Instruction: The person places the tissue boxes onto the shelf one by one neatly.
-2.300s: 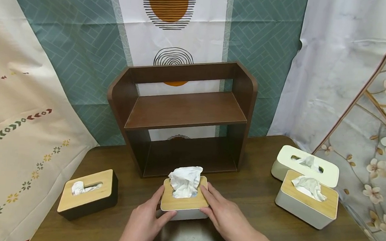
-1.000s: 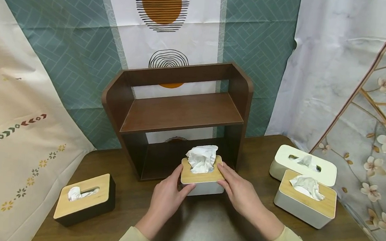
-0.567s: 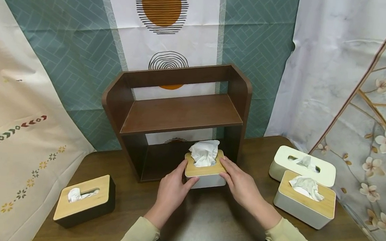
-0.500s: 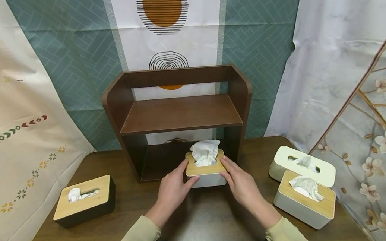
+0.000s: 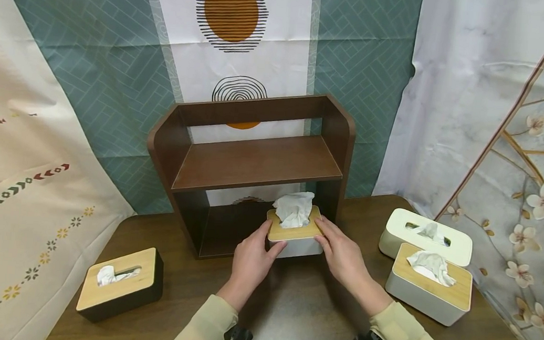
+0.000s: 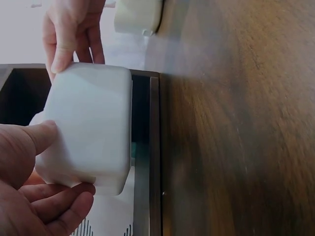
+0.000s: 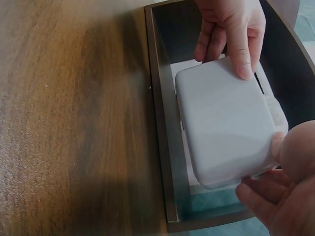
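Between them, my left hand point(image 5: 252, 261) and right hand point(image 5: 344, 256) hold a small white tissue box point(image 5: 297, 248) with a light wooden lid and a tuft of tissue point(image 5: 293, 209) sticking up. Thumbs press its near face while the other fingers reach round the two ends. The box is at the right part of the lower compartment's opening in the dark brown shelf point(image 5: 263, 159). Both wrist views show its white side point(image 6: 93, 113) above the shelf's bottom front edge point(image 6: 155, 162), with a gap between. How far in its back reaches is hidden.
At the left stands a black tissue box point(image 5: 117, 283) with a wooden lid. To the right, a grey-white wooden-lidded tissue box point(image 5: 429, 286) stands in front of a cream one point(image 5: 397, 236). All are on the brown table point(image 5: 304, 320). Patterned cloths point(image 5: 363, 81) hang behind.
Both hands have carried the tissue box away from the table's front, up and to the right, to the lower compartment's opening. The other boxes stay put; the head view shifts slightly.
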Motion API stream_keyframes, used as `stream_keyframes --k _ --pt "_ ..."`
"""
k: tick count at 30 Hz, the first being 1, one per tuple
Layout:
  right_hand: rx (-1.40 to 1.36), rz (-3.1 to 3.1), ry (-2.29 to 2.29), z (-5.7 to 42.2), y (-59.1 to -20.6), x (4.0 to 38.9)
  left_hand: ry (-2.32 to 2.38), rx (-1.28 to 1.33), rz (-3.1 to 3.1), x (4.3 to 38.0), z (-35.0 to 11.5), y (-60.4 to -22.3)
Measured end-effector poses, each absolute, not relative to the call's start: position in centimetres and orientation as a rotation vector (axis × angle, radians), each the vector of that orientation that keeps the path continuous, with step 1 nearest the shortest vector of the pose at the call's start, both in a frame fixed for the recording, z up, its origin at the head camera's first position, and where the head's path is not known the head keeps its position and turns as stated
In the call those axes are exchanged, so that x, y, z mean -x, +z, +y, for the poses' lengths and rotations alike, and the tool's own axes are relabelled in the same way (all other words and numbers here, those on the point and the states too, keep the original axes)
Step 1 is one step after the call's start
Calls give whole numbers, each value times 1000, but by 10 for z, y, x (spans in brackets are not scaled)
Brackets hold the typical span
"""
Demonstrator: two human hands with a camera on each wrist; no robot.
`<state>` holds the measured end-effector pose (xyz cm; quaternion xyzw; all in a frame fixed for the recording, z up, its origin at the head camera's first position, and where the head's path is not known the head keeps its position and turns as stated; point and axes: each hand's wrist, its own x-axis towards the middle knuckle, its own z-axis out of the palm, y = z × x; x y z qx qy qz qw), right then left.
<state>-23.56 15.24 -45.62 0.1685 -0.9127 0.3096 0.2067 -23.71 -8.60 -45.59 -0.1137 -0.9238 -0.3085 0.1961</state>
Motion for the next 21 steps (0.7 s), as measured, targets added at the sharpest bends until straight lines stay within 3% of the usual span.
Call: stream_keyframes --k 21 --pt "-350 -2526 855 152 -463 256 -864 305 -2558 262 -73 -467"
